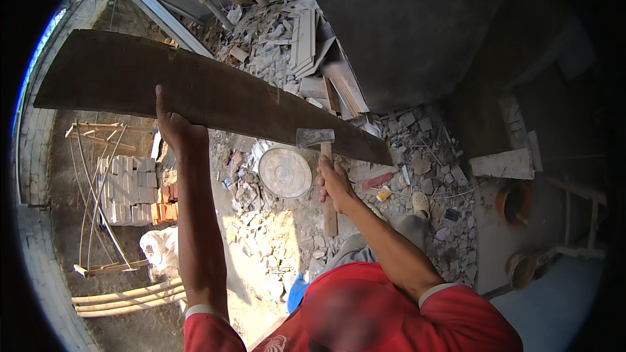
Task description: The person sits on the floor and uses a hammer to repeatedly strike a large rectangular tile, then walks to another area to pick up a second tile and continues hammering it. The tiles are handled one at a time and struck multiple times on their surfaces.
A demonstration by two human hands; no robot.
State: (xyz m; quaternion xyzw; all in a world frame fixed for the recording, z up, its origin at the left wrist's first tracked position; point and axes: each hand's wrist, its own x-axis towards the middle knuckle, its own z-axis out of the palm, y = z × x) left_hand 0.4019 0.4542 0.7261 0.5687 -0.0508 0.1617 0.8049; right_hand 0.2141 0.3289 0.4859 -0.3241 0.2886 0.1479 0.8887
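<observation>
A long, dark wooden board point(228, 88) slants across the view from the far left down to the middle right. My left hand point(177, 125) grips its near edge, with one finger stretched along the face and the other fingers hidden behind. A hammer point(327, 150) is in my right hand point(335, 182), whose fingers wrap round its wooden handle. The hammer's flat grey metal head lies over the board's near edge, close to its right end; I cannot tell whether the two touch.
Rubble point(417, 150) covers the ground around my feet, with a round lid-like disc point(285, 172) below the board. Stacked bricks point(130, 186) and bamboo poles point(130, 296) lie at left. Panels point(304, 42) lean by a grey wall point(404, 26). Clay-coloured pots point(514, 202) stand at right.
</observation>
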